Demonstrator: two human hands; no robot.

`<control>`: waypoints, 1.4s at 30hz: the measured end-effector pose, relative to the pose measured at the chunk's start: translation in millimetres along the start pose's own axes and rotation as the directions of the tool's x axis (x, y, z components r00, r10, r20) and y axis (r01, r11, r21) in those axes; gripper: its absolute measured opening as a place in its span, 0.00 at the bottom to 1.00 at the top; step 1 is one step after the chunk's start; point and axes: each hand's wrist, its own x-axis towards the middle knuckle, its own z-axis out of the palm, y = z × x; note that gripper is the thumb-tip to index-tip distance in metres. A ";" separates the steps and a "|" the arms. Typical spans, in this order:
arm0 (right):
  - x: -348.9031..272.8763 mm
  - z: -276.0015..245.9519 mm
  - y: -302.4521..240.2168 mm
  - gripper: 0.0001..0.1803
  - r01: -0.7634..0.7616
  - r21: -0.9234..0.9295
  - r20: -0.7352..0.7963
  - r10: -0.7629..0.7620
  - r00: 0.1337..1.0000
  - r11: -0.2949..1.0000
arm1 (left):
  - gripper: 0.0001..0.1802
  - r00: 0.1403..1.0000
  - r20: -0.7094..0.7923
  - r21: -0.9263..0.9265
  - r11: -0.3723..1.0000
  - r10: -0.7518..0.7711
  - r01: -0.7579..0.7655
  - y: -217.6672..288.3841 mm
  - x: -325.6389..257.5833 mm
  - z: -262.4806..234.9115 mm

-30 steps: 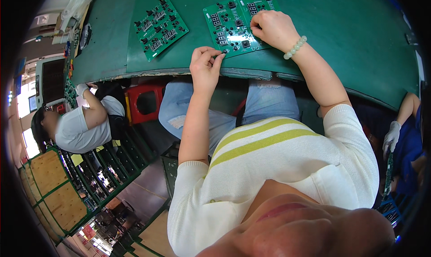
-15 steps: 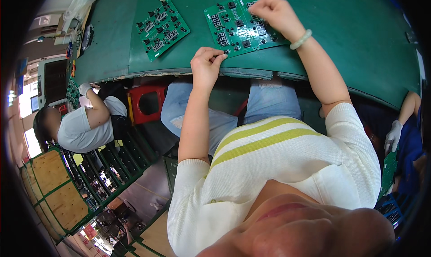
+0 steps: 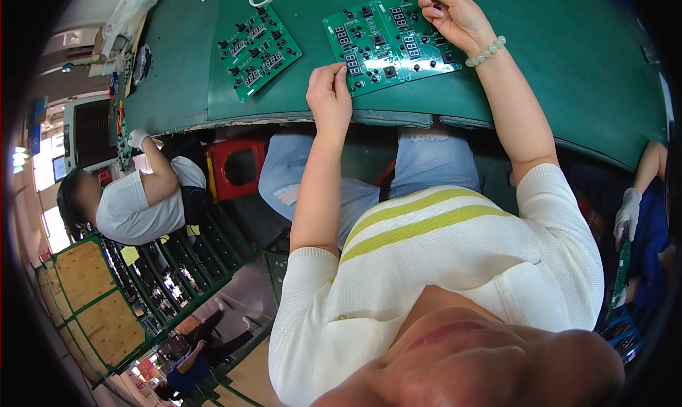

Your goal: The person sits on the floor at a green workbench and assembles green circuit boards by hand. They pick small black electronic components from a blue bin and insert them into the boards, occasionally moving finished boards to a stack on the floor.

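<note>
Currently, head view: the board (image 3: 393, 43) lies flat between both hands, long axis running left to right. Left hand (image 3: 329, 94) pinches its near left edge, fingers closed on it. Right hand (image 3: 450, 14) rests on the far right corner, fingers curled loosely; whether it grips is unclear.

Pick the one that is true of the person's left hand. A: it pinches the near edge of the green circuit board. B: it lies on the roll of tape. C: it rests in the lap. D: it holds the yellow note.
A: the left hand grips the near edge of the circuit board, while the right hand rests on its far side.
</note>
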 end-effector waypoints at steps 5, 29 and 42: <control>-2.9 3.4 -4.1 0.08 -0.036 -0.125 0.022 0.039 0.999 0.991 | 0.03 1.000 0.010 -0.013 1.000 -0.009 0.009 -6.3 2.5 2.3; -43.6 1.3 -17.4 0.10 0.121 -0.900 0.116 -0.036 0.993 0.419 | 0.06 0.999 -0.022 -0.082 0.996 -0.031 0.030 -11.6 -1.0 1.5; -46.7 -0.4 26.1 0.09 0.215 -0.917 0.338 -0.370 0.865 -0.337 | 0.06 0.999 -0.034 -0.102 0.995 -0.021 0.017 -9.3 -2.9 0.9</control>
